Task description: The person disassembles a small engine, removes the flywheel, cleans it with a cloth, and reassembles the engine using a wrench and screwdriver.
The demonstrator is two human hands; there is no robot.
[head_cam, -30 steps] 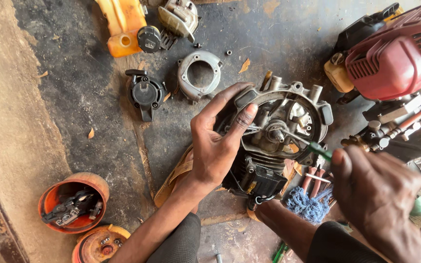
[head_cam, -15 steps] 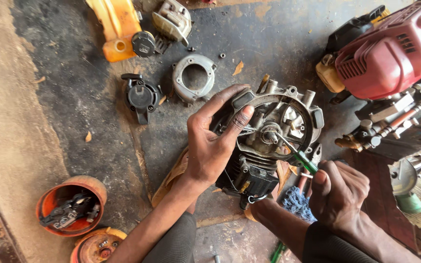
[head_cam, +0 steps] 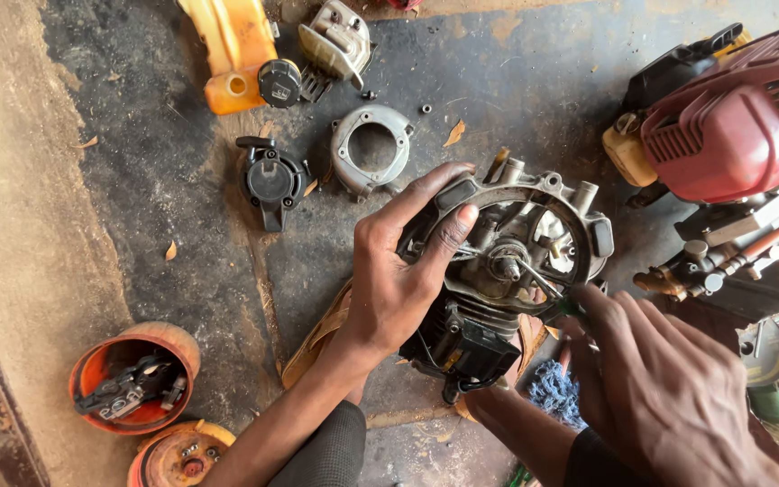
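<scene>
I work low over a dark, oil-stained concrete floor (head_cam: pixel 182 225); at nine o'clock it turns into a pale dusty strip. In the middle of my view lies the small engine block (head_cam: pixel 498 271), a grey metal body with a round open housing on top, cast lugs around its rim, and a black part hanging under it toward six o'clock. My left hand (head_cam: pixel 398 280) is spread over the rim on its nine o'clock side, the fingers long and the thumb pressed on the edge, so it holds the block steady. My right hand (head_cam: pixel 669 388) comes from five o'clock and is curled around a screwdriver (head_cam: pixel 552 293) with a green handle; its thin shaft points into the centre of the housing. At twelve o'clock from the block lies a grey ring-shaped cover (head_cam: pixel 370 149), and beside it at ten o'clock a black plastic cap part (head_cam: pixel 272 180). Farther, at eleven o'clock, I see a yellow fuel tank (head_cam: pixel 232 50) with a black round cap. At two o'clock stands a red engine cover (head_cam: pixel 741 117) on another machine. At seven o'clock an orange bowl (head_cam: pixel 132 379) holds dark small parts. A blue rag (head_cam: pixel 552 397) lies under my right wrist.
</scene>
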